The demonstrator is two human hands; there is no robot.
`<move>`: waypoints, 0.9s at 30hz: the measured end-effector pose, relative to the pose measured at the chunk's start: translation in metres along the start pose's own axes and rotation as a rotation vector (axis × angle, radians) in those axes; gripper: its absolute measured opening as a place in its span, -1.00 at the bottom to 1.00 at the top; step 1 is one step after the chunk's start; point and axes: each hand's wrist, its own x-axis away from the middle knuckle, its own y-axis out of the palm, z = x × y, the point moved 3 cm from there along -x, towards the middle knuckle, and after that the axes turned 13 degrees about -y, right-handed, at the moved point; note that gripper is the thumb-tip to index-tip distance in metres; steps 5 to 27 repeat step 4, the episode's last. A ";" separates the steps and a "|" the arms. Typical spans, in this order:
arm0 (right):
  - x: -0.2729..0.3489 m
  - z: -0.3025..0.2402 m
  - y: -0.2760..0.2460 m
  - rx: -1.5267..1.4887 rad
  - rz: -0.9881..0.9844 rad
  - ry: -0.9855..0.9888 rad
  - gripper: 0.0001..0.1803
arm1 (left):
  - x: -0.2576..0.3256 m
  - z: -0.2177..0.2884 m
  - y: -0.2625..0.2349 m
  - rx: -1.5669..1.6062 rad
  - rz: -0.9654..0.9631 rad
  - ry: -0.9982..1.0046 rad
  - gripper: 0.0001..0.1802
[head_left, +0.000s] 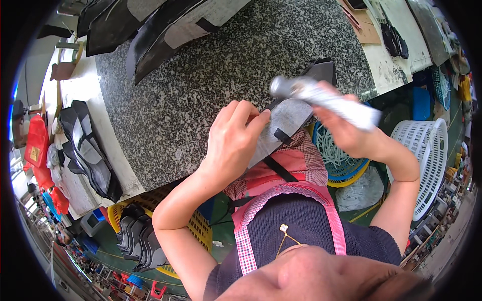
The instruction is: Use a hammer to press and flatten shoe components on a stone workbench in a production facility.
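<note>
A black shoe upper (290,114) with a grey lining and a short black strip lies over the near edge of the speckled stone slab (211,75). At its left side, my left hand (233,135) is closed, with thumb and forefinger pinching the upper's edge. My right hand (346,133) grips a pale-handled hammer (339,103), smeared by motion, above the right part of the upper. The hammer's metal head points left; whether it touches the upper, I cannot tell. Part of the upper is hidden beneath the hammer and right hand.
More black-and-grey uppers lie at the far left of the slab (183,30) and on the table's left side (88,150). A yellow basket (203,231) stands below left, a white basket (422,165) at right. Another basket (371,161) holds pale cords.
</note>
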 end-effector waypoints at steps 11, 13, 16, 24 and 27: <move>-0.010 0.009 -0.003 -0.153 -0.132 0.197 -0.70 | 0.002 0.006 -0.001 -0.112 0.034 0.063 -0.60; -0.010 0.009 -0.003 -0.153 -0.132 0.197 -0.70 | 0.002 0.006 -0.001 -0.112 0.034 0.063 -0.60; -0.010 0.009 -0.003 -0.153 -0.132 0.197 -0.70 | 0.002 0.006 -0.001 -0.112 0.034 0.063 -0.60; -0.010 0.009 -0.003 -0.153 -0.132 0.197 -0.70 | 0.002 0.006 -0.001 -0.112 0.034 0.063 -0.60; -0.010 0.009 -0.003 -0.153 -0.132 0.197 -0.70 | 0.002 0.006 -0.001 -0.112 0.034 0.063 -0.60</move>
